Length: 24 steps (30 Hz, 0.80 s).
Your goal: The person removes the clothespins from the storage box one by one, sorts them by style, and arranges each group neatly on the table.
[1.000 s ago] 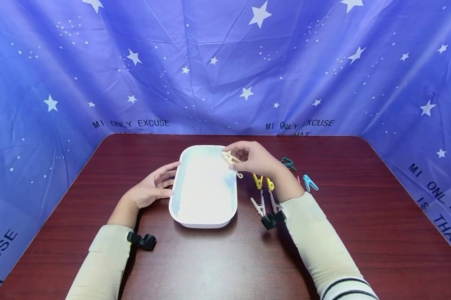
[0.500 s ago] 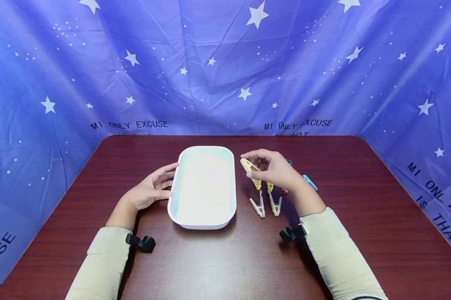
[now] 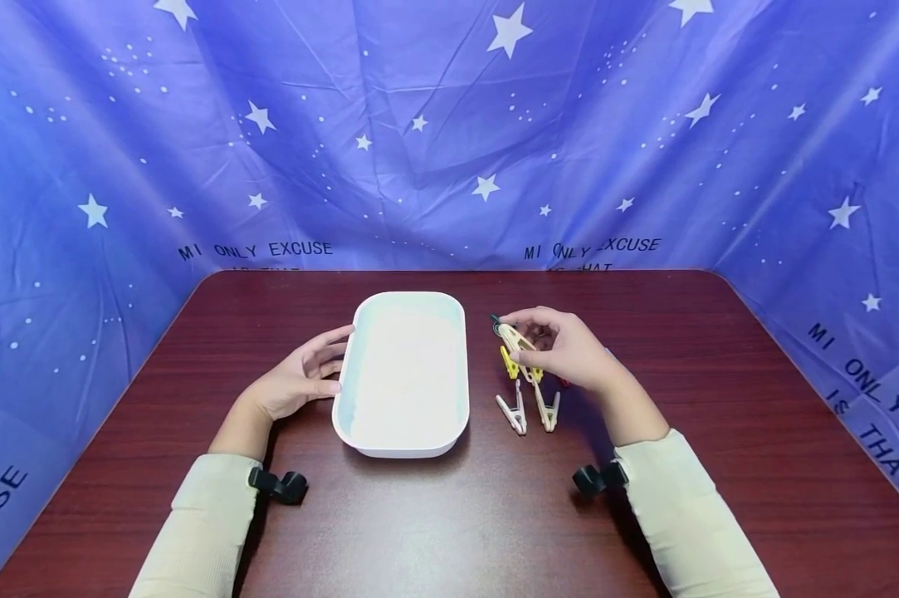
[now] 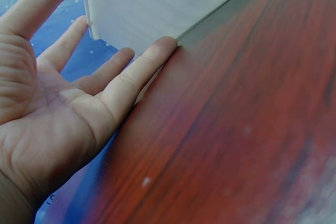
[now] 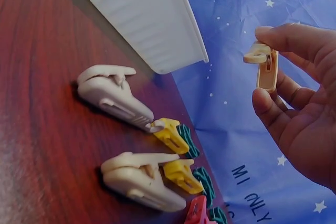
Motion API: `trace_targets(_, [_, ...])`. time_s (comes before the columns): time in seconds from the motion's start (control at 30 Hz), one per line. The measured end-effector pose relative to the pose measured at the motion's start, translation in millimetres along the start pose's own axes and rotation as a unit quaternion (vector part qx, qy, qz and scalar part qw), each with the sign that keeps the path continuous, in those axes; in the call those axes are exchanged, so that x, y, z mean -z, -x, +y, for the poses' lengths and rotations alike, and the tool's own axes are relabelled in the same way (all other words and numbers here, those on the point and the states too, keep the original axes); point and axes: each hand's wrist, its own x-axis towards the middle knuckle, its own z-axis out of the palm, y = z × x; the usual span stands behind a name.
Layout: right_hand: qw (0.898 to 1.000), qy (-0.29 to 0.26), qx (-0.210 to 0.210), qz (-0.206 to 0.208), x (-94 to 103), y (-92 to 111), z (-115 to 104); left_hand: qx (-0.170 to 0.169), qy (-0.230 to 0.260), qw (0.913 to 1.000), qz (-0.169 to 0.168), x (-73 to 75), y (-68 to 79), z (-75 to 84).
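Observation:
My left hand (image 3: 298, 380) lies along the left side of a white plastic tray (image 3: 400, 453), its fingers extended and touching the wall, as the left wrist view also shows. My right hand (image 3: 564, 347) pinches a cream clothespin (image 5: 268, 72) between thumb and fingers, in the air to the right of the tray. Below it on the table are a white clothespin (image 5: 113, 98), a cream clothespin (image 5: 144, 182) and two yellow ones, the nearer being a yellow clothespin (image 5: 170, 136). Green clips (image 5: 203, 184) and a red clothespin (image 5: 197, 211) show beyond, partly hidden.
The dark red wooden table (image 3: 434, 531) ends at a blue star-printed cloth (image 3: 419, 191) behind and at both sides. Each wrist wears a black camera mount, such as the right wrist mount (image 3: 600, 478).
My right hand has moved from the tray's upper right rim to the right, above the clothespins, still pinching the cream clothespin. My left hand stays at the tray's side.

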Motion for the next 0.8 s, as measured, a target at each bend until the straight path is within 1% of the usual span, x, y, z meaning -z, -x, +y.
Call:
trace_targets(0.23, [1.0, -0.002, -0.001, 0.009, 0.7, 10.6, 5.0, 0.001, 0.0, 1.0, 0.004, -1.1, 0.2, 1.0])
trace_targets(0.53, [1.0, 0.012, -0.003, 0.024, 3.9, 26.1, 14.1, -0.012, -0.009, 0.9999, -0.006, -1.1, -0.6, 0.9])
trace_targets(0.8, [0.999, 0.017, -0.01, 0.032, 10.6, 41.7, 24.7, 0.001, -0.004, 1.0, 0.001, -0.3, 0.7, -0.1])
